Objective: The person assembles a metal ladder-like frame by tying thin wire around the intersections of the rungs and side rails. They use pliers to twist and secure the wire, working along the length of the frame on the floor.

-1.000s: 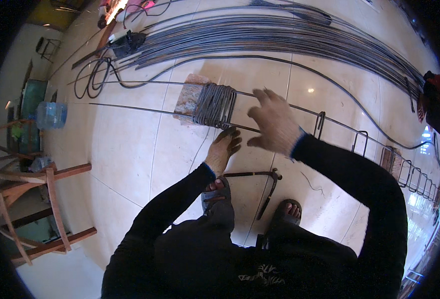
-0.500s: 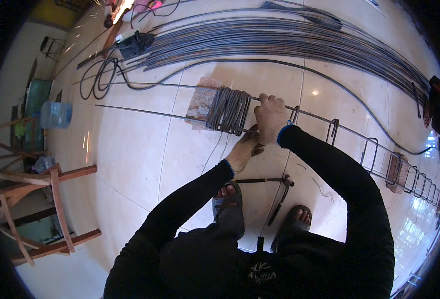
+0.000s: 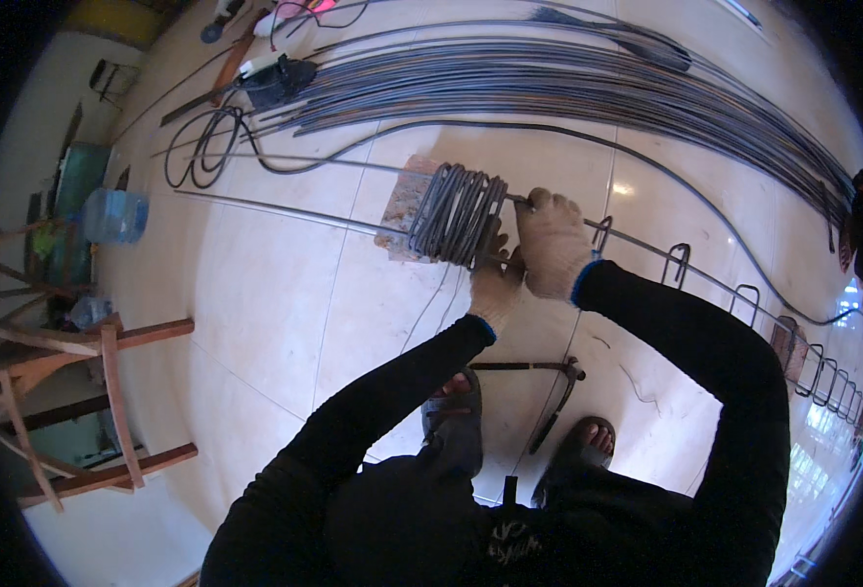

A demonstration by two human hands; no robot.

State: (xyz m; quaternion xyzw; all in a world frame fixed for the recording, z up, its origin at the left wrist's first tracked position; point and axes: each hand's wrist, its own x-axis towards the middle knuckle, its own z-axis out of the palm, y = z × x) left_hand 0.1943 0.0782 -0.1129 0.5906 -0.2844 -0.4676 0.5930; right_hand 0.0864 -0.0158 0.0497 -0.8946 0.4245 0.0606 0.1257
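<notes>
Both hands wear pale knit gloves with blue cuffs. A tight bundle of rectangular steel stirrups (image 3: 458,217) hangs around two long parallel steel rods (image 3: 280,209), over a rough brick-like block (image 3: 402,210). My left hand (image 3: 496,292) is closed at the bundle's near right corner, its darkened fingertips against the stirrups and near rod. Just to its right, my right hand (image 3: 555,247) has its fingers curled over the far rod, with its palm facing down across the gap. Whether it also holds a stirrup is hidden. Farther right, single stirrups (image 3: 679,262) are spaced along the rods.
Beyond lies a long pile of steel rods (image 3: 549,83), with a black cable (image 3: 470,123) looping in front. A hammer (image 3: 570,370) lies between my sandalled feet. Another block (image 3: 789,348) props the rods at right. Wooden frames (image 3: 113,391) and a water jug (image 3: 115,215) stand left.
My left hand has moved up against the bundle, and my right hand has turned slightly. The rods have shifted and the stirrups sit more loosely. Sparks at the far left have gone.
</notes>
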